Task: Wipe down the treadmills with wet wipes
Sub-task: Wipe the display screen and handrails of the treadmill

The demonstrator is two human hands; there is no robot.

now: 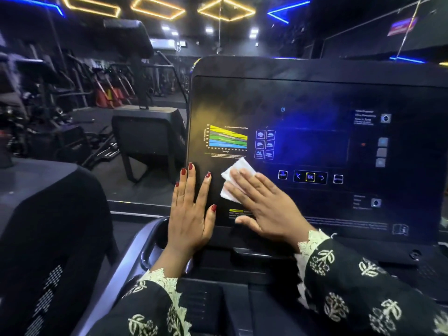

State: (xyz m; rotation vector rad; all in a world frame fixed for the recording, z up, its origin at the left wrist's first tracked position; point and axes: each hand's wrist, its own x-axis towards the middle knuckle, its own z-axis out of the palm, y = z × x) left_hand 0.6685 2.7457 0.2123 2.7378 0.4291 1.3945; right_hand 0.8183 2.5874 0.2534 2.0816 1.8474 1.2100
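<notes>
Right hand, fingers flat, presses white folded wet wipe on black glossy treadmill console panel (lower-left area); left hand flat, released, at panel's left edge.

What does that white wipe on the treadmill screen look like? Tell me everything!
The wet wipe is white, thin and soft-looking, folded into a small pad with one corner pointing up. It lies flat against the dark treadmill console, below the coloured chart. The right hand presses it there with straight fingers, hiding its right part. The left hand rests beside it, apart.
</notes>
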